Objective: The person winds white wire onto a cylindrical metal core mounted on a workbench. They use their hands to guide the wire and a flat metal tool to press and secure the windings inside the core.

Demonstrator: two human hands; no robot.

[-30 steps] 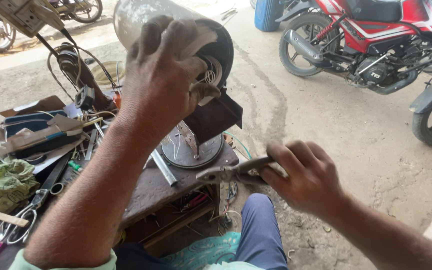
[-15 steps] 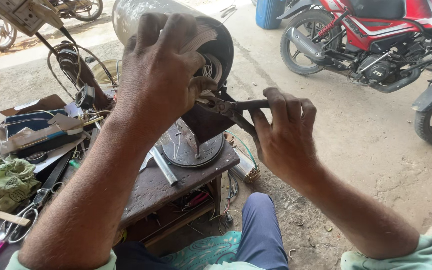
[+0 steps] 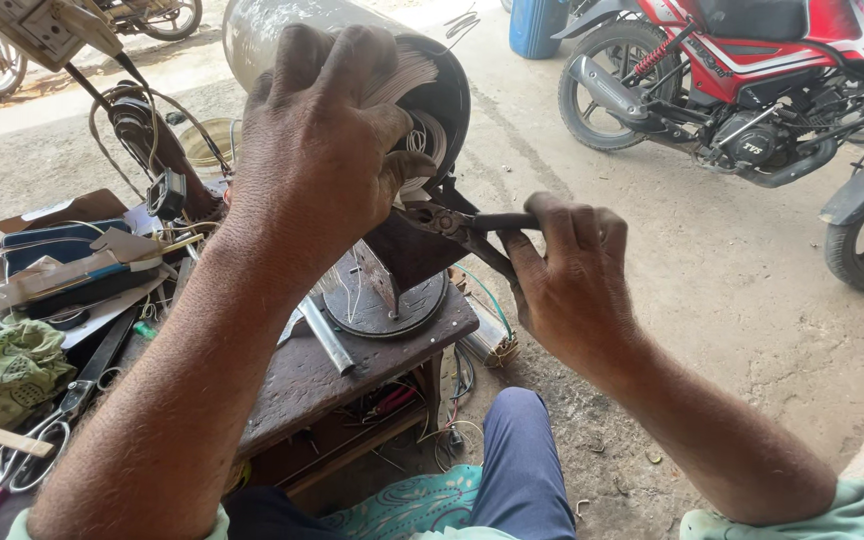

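— While the left hand [image 3: 327, 150] clamps down over the open end of the metal cylinder [image 3: 282, 30] at upper centre of the frame, fingers curled over its rim and the white strips [image 3: 407, 75] packed inside, where's the other one?

— Right hand [image 3: 567, 285] is at centre-right, fist wrapped around the dark handles of the pliers [image 3: 472, 228], squeezing them together. The nose points left, up against the cylinder's mouth just beneath the left thumb.

— Can you see what the nose has hold of?

— Cannot tell; the tip is tucked in by the white windings [image 3: 422, 140] and the thumb hides it.

— And the cylinder itself?

— Tilted, its lower end resting on a round dark base [image 3: 387, 305] on the wooden bench [image 3: 302, 385] at centre.

— Surroundings?

— Scissors [image 3: 37, 440] lie at lower left beside a green cloth [image 3: 2, 365]. A grey tube [image 3: 327, 335] lies on the bench just left of the base. A red motorcycle [image 3: 752, 70] stands at upper right, and the person's blue-trousered knee [image 3: 522, 460] shows at bottom centre
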